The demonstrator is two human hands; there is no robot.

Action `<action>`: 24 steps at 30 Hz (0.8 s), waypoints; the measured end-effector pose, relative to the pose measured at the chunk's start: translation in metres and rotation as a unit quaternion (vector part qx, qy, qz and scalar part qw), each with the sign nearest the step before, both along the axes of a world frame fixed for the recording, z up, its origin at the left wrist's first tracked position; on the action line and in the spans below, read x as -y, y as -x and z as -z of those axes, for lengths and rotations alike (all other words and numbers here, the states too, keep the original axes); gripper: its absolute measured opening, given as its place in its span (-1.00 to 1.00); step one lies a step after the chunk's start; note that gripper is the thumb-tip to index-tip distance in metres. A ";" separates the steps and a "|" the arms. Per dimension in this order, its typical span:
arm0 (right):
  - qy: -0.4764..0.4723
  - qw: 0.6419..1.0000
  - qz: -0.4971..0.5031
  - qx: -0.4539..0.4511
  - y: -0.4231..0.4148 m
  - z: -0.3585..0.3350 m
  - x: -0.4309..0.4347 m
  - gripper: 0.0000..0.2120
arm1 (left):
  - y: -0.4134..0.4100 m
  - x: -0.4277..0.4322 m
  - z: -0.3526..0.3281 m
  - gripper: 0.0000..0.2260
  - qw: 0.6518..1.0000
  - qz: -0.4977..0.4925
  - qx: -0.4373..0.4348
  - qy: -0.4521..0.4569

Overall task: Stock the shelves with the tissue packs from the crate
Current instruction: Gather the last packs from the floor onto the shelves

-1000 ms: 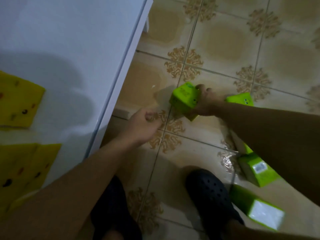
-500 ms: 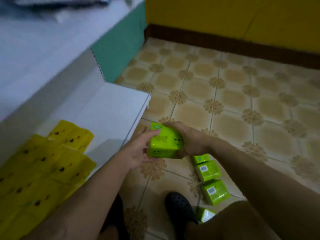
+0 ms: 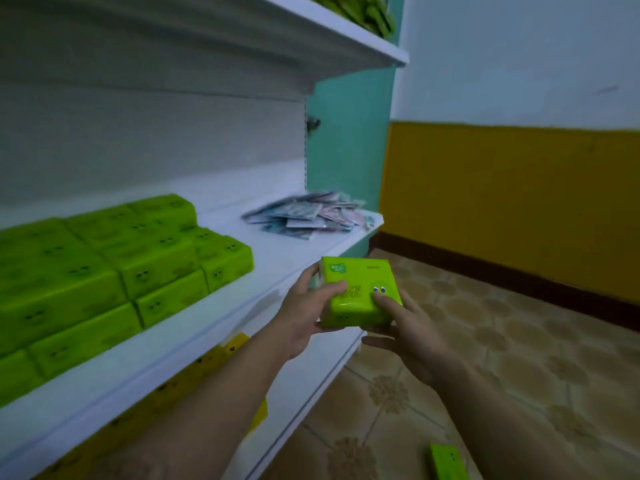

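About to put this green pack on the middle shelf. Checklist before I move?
1. Grip on the green plastic-wrapped tissue pack: left hand and right hand both hold it, ok.
2. Bare room on the white middle shelf beside the stacked green packs: ok.
3. Pile of flat pastel sachets apart from that room: ok.
4. Pack above the shelf: not ok, it is at the front edge.
5. Crate: cannot tell, not in view.

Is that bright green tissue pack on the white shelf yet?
Not yet. The left hand and right hand hold the bright green tissue pack up near the front edge of the white shelf.
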State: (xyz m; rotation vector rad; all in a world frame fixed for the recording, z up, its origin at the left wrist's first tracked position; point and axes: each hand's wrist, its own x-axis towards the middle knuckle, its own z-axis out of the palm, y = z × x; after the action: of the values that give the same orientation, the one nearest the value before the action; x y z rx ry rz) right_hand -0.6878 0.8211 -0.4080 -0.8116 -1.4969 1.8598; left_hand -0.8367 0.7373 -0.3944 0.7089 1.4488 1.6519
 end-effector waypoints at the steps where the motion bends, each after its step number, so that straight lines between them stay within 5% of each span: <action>1: 0.004 1.000 -0.003 -0.012 0.010 -0.008 0.008 -0.78 | 0.007 0.010 -0.008 -0.57 1.000 -0.008 -0.010 0.000; 3: 0.009 1.000 -0.006 -0.024 0.030 -0.019 0.023 -0.81 | 0.022 0.027 -0.021 -0.49 0.997 -0.040 -0.058 0.013; 6: 0.013 1.000 -0.008 -0.015 0.062 -0.031 0.037 -0.77 | 0.052 0.047 -0.034 -0.21 0.957 -0.119 -0.255 0.073; 11: -0.011 1.000 -0.013 -0.013 0.111 -0.050 0.052 -0.75 | 0.091 0.077 -0.066 -0.08 0.774 -0.085 -0.600 0.186; 17: -0.014 0.998 -0.010 -0.064 0.165 -0.063 0.059 -0.79 | 0.129 0.072 -0.096 -0.02 0.675 -0.020 -0.686 0.272; 22: 0.006 0.996 -0.028 -0.087 0.176 -0.059 0.035 -0.48 | 0.186 0.042 -0.114 -0.07 0.743 -0.082 -0.614 0.253; 24: -0.009 0.997 -0.036 -0.064 0.173 -0.053 0.022 -0.55 | 0.217 0.030 -0.116 -0.08 0.734 -0.101 -0.607 0.289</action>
State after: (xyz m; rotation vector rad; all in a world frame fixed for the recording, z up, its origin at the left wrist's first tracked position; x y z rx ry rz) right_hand -0.8608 0.7989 -0.3548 -0.6259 -1.4786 1.9097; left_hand -1.0533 0.7077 -0.2785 1.3784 2.8419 0.5940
